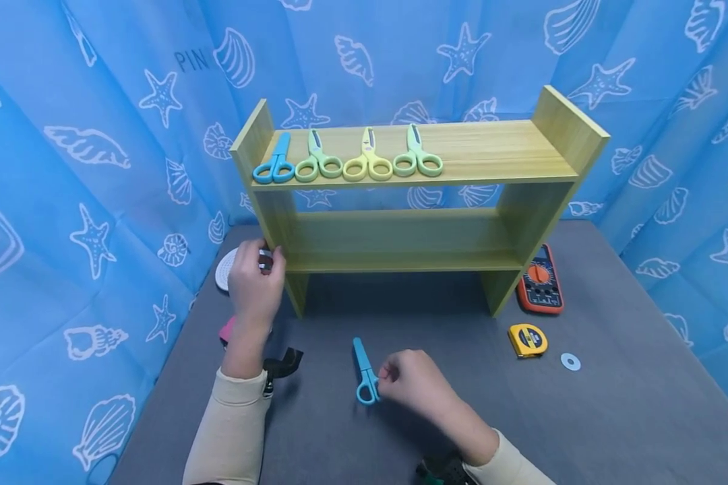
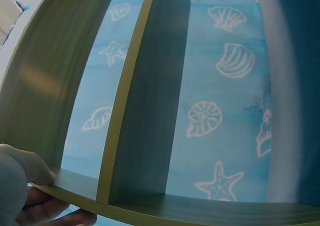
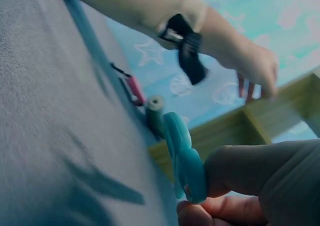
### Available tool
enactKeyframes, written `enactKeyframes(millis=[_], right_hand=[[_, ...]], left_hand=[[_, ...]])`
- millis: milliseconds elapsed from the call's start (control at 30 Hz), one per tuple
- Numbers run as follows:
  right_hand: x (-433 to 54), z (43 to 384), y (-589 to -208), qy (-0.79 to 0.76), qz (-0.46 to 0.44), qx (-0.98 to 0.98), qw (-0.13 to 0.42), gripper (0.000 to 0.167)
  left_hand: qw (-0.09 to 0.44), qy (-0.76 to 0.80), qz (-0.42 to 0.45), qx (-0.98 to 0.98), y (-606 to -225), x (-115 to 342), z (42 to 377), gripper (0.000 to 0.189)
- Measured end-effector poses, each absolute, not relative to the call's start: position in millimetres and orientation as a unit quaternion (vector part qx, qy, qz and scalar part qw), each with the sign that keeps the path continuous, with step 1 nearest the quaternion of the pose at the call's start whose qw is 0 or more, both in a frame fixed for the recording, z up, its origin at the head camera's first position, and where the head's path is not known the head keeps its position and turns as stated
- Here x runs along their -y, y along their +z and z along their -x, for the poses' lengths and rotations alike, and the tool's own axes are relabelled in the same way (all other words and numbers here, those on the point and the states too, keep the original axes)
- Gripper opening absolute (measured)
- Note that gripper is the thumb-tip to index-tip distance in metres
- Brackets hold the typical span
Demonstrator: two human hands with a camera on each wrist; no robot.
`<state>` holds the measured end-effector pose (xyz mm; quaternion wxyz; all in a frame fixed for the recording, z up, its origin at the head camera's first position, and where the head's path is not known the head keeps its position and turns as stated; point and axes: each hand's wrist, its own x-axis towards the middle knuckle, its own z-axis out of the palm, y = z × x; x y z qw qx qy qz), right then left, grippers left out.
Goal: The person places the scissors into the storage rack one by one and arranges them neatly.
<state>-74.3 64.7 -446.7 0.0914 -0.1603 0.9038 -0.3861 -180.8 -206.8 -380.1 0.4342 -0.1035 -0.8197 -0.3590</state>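
My right hand pinches one handle loop of a pair of blue scissors in front of the shelf. In the right wrist view, thumb and fingertips meet on the scissors' handle, and their shadow falls apart from them on the tabletop. My left hand holds the left side panel of a wooden two-tier shelf. The left wrist view has the thumb on the panel's inner side and the fingers outside. On the top board lie blue scissors, green scissors, yellow scissors and more green scissors.
Right of the shelf are an orange multimeter, a yellow tape measure and a pale flat ring. A round white object and a pink item sit partly behind my left arm. A blue seashell curtain surrounds the table.
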Motion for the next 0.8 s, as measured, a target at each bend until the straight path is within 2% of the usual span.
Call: enactKeyframes(millis=[433, 533, 800], right_hand=[[-128, 62, -415, -0.426, -0.006, -0.896, 0.129, 0.005], [-144, 59, -404, -0.434, -0.031, -0.893, 0.118, 0.003], [-180, 50, -366, -0.476, -0.059, -0.876, 0.049, 0.016]], left_hand=[[0.442, -0.362, 0.105, 0.814, -383, 207, 182, 0.009], [0.439, -0.359, 0.104, 0.817, -383, 207, 181, 0.011], [0.441, -0.353, 0.106, 0.818, -382, 208, 182, 0.011]])
